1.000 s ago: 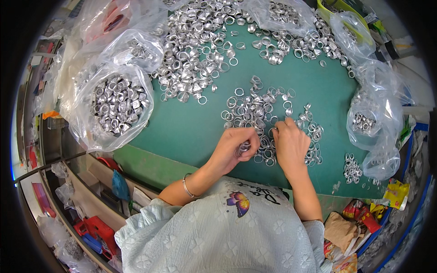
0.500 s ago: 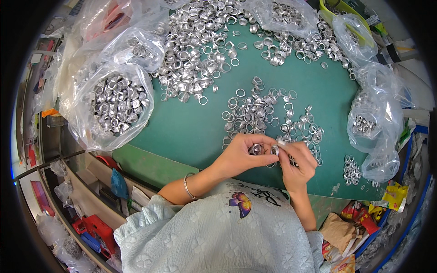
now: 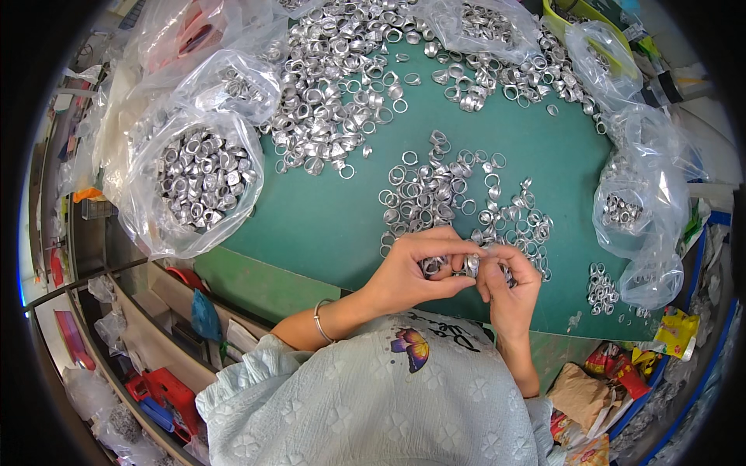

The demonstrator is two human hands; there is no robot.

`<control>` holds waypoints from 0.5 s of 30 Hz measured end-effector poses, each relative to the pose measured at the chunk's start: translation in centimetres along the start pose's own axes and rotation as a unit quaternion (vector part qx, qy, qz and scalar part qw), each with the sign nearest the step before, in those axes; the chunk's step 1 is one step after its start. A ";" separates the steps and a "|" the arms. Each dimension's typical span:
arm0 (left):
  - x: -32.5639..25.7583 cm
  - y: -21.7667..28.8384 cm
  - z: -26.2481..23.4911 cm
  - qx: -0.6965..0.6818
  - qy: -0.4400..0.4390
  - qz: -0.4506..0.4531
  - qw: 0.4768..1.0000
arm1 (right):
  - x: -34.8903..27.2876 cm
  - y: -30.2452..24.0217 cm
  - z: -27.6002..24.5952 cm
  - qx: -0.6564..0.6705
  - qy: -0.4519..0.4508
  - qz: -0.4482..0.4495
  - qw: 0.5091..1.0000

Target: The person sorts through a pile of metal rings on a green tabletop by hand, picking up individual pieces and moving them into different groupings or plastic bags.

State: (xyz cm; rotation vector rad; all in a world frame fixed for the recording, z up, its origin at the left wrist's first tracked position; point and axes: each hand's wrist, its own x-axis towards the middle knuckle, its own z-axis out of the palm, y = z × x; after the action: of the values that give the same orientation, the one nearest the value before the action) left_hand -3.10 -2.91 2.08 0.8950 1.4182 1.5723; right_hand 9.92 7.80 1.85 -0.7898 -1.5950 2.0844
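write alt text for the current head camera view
A person's left hand holds silver-coloured rings close to the right hand, above a green tabletop. Loose rings lie in piles beyond, with a clear plastic bag of rings at left.

At the left side, a row of open compartments (image 3: 159,338) with beige edges. Among these, a crumpled blue plastic bag (image 3: 205,314) and, a little above it, a red curved object (image 3: 185,278), only partly visible. Farther to the lower left, a red plastic object (image 3: 172,398) with a blue piece (image 3: 158,414) lying close against it, kind not possible to tell. Near the left rim, cloudy clear plastic bags (image 3: 84,392), a pink box-like object (image 3: 68,334), and, higher, an orange object (image 3: 87,194). At the lower right, a brown paper bag (image 3: 579,391), with shiny red packets (image 3: 622,371) just beside it. Above these, a yellow packet (image 3: 678,332), and along the right rim, a blue frame edge (image 3: 719,218).
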 end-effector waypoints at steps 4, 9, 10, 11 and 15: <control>-0.1 -0.3 0.1 -0.011 0.005 0.014 1.000 | -0.4 -0.1 -0.1 -0.008 -0.020 0.013 1.000; -0.1 -0.4 0.1 -0.011 0.002 0.021 1.000 | -0.5 -0.1 0.1 0.005 -0.028 0.013 1.000; -0.1 -0.3 0.1 -0.009 0.000 0.022 1.000 | -0.4 0.0 0.0 0.010 -0.032 0.011 0.999; -0.1 -0.3 0.1 -0.006 -0.001 0.023 1.000 | -0.4 0.0 0.0 0.015 -0.037 0.009 0.999; -0.2 0.0 0.3 -0.005 0.007 0.003 1.000 | -0.4 0.0 0.1 0.078 -0.038 0.049 0.995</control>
State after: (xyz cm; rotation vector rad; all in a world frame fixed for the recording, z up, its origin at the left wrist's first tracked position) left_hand -2.74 -2.97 2.10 0.8859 1.4181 1.5917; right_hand 10.16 7.44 1.96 -0.7563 -1.4362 2.3017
